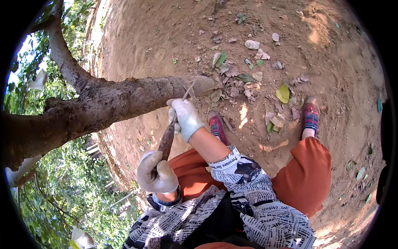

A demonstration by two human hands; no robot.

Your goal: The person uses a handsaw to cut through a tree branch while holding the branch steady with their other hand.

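Observation:
A long tool with a dark, tapered wooden handle (167, 142) and a thin metal shaft (189, 89) slants up toward the tree trunk (137, 93). My left hand (157, 172), in a whitish glove, is closed round the lower end of the handle. Farther up, my gloved right hand (186, 115) is wrapped round the tool where the shaft begins. The shaft's tip lies against or just in front of the lower trunk, beside pale marks in the bark; contact cannot be told for certain.
The trunk forks into a branch (66, 66) at upper left. Dry leaves and a yellow leaf (282, 93) litter the brown soil (265, 20) round its base. My shoes (311, 111) stand apart on the ground. Green foliage (83, 182) fills the left side.

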